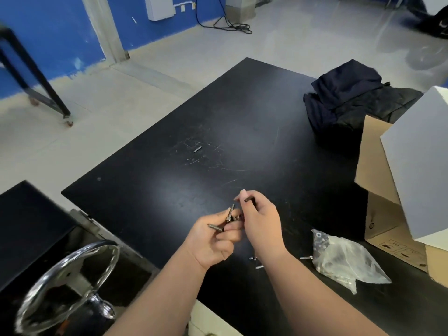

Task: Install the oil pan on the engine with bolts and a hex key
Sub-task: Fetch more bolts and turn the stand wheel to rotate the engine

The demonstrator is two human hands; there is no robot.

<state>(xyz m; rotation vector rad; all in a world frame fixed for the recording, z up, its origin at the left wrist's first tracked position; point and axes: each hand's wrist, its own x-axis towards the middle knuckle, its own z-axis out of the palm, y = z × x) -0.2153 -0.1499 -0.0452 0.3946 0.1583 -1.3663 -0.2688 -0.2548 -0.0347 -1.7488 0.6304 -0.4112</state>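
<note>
- Ring (68, 282): chrome, blurred, sitting low at the left, off the table (169, 146). Its use is unclear.
- Left hand (213, 241): curling round a few bolts (229, 215). Thumb and fingertips are pinching them, with shanks poking up and out to the left.
- Right hand (261, 224): hovering just beside the left, fingers closing on a short dark rod, probably the hex key (249, 200).
- Loose bolts (259, 267): lying on the table by the right wrist.
- Bag (344, 260): clear plastic, lying right of the forearm and holding more hardware.
- Box (373, 180): cardboard, standing at the right edge, with a dark cloth (346, 100) lying behind it.
- Pan and engine: not showing in view.
- Step, as judged: sorting bolts and tool, with fitting not yet begun.
- Next move, as judged: carrying the bolts to the pan without dropping any, and starting each thread by finger before using the key.
</note>
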